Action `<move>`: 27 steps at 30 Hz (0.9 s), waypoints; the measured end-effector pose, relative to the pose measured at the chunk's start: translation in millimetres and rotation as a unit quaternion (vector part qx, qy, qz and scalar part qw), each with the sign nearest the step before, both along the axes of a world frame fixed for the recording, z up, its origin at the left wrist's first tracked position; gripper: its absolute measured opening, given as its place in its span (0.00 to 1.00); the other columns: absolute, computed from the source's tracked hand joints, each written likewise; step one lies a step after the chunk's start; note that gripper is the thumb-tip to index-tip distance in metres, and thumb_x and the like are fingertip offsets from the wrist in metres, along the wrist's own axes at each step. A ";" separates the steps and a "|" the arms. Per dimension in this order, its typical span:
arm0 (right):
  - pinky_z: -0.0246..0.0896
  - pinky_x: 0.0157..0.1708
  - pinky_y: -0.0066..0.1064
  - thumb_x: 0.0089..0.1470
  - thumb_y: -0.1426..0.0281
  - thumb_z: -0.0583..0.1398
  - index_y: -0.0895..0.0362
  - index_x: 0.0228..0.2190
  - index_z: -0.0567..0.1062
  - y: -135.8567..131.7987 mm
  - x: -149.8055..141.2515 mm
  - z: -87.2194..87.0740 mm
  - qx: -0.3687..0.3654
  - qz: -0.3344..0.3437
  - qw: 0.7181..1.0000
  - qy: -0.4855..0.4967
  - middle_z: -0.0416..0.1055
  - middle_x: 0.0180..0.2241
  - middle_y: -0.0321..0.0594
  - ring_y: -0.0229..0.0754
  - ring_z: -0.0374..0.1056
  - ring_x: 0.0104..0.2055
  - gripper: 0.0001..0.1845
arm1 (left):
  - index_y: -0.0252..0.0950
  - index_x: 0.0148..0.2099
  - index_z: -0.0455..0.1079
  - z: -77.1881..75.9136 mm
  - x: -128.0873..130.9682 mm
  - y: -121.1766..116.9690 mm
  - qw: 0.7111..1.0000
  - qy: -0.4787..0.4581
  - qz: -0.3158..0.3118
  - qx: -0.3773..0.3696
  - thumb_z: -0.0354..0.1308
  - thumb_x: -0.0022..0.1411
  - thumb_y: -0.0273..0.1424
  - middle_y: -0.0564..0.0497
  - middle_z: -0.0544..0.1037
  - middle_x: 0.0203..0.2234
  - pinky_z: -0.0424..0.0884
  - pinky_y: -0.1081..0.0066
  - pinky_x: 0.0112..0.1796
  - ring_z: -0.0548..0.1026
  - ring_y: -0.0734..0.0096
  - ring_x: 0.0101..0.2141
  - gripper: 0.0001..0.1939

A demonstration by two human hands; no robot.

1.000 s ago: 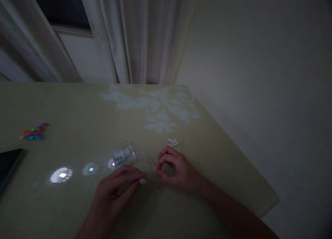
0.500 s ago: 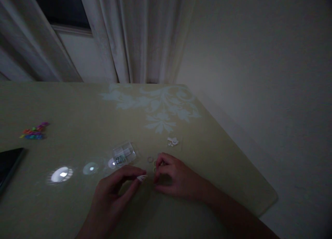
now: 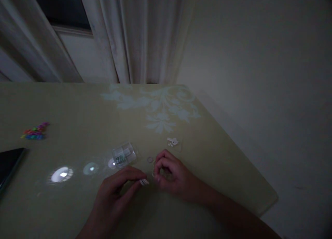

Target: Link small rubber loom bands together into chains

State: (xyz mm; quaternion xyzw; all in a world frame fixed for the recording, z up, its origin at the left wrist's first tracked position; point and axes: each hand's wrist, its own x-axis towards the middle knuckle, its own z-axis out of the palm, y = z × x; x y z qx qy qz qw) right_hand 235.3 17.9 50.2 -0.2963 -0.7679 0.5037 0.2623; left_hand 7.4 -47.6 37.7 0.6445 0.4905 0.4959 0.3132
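Note:
The scene is dim. My left hand (image 3: 116,194) pinches a small white piece (image 3: 143,182) between thumb and forefinger, low over the yellow-green table (image 3: 77,107). My right hand (image 3: 176,178) is curled just to its right, fingertips pinched on a thin pale elastic ring (image 3: 155,170). Another small ring (image 3: 150,159) lies on the table just beyond my fingers. A small clear plastic box (image 3: 123,155) with coloured rings inside sits just behind my left hand.
A small white plastic piece (image 3: 172,141) lies behind my right hand. A little heap of bright coloured bands (image 3: 34,132) sits at the far left, with a dark flat device (image 3: 9,164) at the left edge. Curtains (image 3: 135,35) hang behind; the table's right edge runs diagonally.
My right hand has drawn slightly toward my left and lifted a pale ring from the small pile. My left hand stays in place with the white piece.

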 end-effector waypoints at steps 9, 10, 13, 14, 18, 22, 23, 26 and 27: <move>0.56 0.35 0.29 0.63 0.64 0.66 0.56 0.35 0.77 -10.9 -12.6 2.8 -0.103 -0.005 0.992 0.078 0.63 0.41 0.37 0.36 0.59 0.37 0.08 | 0.43 0.41 0.82 -0.7 6.0 0.8 0.999 -0.020 -0.032 -0.008 0.65 0.66 0.28 0.52 0.85 0.32 0.79 0.75 0.35 0.84 0.68 0.33 0.05; 0.55 0.34 0.29 0.62 0.63 0.67 0.56 0.36 0.78 -10.1 -12.3 1.7 -0.110 -0.016 0.991 0.080 0.63 0.41 0.37 0.36 0.59 0.36 0.09 | 0.43 0.40 0.82 0.4 5.1 1.2 1.000 -0.015 -0.025 -0.006 0.65 0.66 0.29 0.52 0.85 0.32 0.79 0.74 0.36 0.84 0.68 0.33 0.05; 0.55 0.33 0.29 0.60 0.60 0.69 0.55 0.35 0.80 -5.3 -8.8 -1.6 -0.111 -0.055 0.987 0.104 0.64 0.41 0.37 0.35 0.58 0.33 0.11 | 0.44 0.41 0.81 3.1 -4.0 4.1 1.000 0.012 0.027 0.010 0.64 0.67 0.32 0.52 0.85 0.34 0.79 0.73 0.37 0.83 0.67 0.35 0.04; 0.55 0.33 0.30 0.59 0.59 0.70 0.55 0.35 0.80 -3.1 -7.0 -2.5 -0.105 -0.071 0.985 0.115 0.64 0.41 0.37 0.35 0.58 0.32 0.12 | 0.44 0.41 0.81 3.5 -9.1 5.9 0.998 0.027 0.058 0.013 0.64 0.67 0.33 0.52 0.85 0.35 0.79 0.73 0.38 0.83 0.67 0.36 0.04; 0.56 0.32 0.30 0.61 0.59 0.68 0.55 0.35 0.81 6.7 -0.1 -3.6 -0.052 -0.139 0.981 0.122 0.65 0.40 0.38 0.36 0.59 0.33 0.12 | 0.45 0.44 0.80 4.0 -31.6 16.7 0.976 0.149 0.157 0.020 0.61 0.69 0.37 0.52 0.85 0.39 0.79 0.70 0.39 0.84 0.65 0.37 0.07; 0.58 0.34 0.31 0.62 0.66 0.67 0.54 0.36 0.82 15.8 4.7 -3.3 0.045 -0.177 0.981 0.060 0.66 0.41 0.38 0.37 0.60 0.34 0.05 | 0.41 0.45 0.81 8.9 -42.4 31.1 0.935 0.334 0.098 0.068 0.53 0.72 0.32 0.47 0.85 0.40 0.79 0.64 0.38 0.84 0.59 0.37 0.14; 0.59 0.35 0.31 0.61 0.67 0.67 0.54 0.37 0.82 17.7 5.7 -3.8 0.065 -0.179 0.981 0.045 0.66 0.41 0.39 0.38 0.61 0.35 0.04 | 0.40 0.46 0.81 11.0 -42.5 34.7 0.920 0.376 0.077 0.074 0.50 0.71 0.28 0.45 0.85 0.41 0.79 0.63 0.39 0.84 0.57 0.38 0.16; 0.62 0.37 0.31 0.62 0.69 0.66 0.53 0.38 0.82 22.8 8.6 -7.3 0.110 -0.180 0.977 0.015 0.67 0.42 0.40 0.40 0.66 0.40 0.03 | 0.36 0.48 0.80 16.7 -39.3 44.4 0.884 0.463 0.032 0.064 0.47 0.65 0.19 0.40 0.84 0.43 0.80 0.58 0.41 0.82 0.52 0.42 0.21; 0.64 0.39 0.32 0.62 0.69 0.66 0.53 0.38 0.82 24.5 9.7 -9.1 0.125 -0.180 0.976 0.005 0.67 0.42 0.40 0.42 0.67 0.43 0.03 | 0.36 0.48 0.80 17.5 -37.7 47.0 0.876 0.478 0.021 0.056 0.48 0.63 0.17 0.40 0.84 0.43 0.80 0.58 0.41 0.82 0.51 0.43 0.22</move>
